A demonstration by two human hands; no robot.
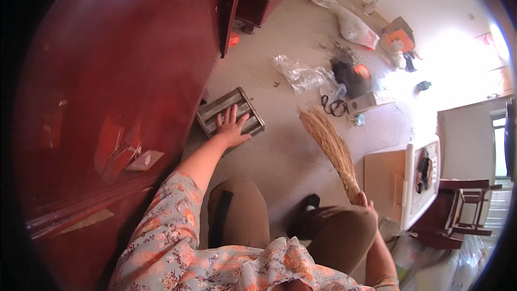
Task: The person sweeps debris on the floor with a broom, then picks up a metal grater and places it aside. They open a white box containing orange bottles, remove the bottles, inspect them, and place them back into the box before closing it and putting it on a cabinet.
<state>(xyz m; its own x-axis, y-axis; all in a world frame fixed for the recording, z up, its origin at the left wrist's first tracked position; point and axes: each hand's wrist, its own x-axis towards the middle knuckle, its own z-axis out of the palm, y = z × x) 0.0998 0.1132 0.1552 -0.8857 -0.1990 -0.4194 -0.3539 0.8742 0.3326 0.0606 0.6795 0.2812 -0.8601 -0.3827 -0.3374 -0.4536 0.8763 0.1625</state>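
My left hand (234, 129) lies with fingers spread on a low slatted rack (254, 120), and it does not appear to wrap around any part. The rack rests on the floor, tilted against the base of the dark red wooden cabinet (133, 60). By my right knee, my right hand (366, 205) grips the narrow end of a straw broom (329, 145). The broom's bristles fan out over the floor ahead of me. Part of my right hand is hidden behind the knee.
A crumpled clear plastic bag (301, 73), dark debris (343, 68) and a black cord (335, 107) lie ahead. Filled plastic bags (355, 28) and an orange carton (400, 36) line the wall. On my right stands a white-lidded container (410, 210), with a dark red wooden chair (448, 204) beyond.
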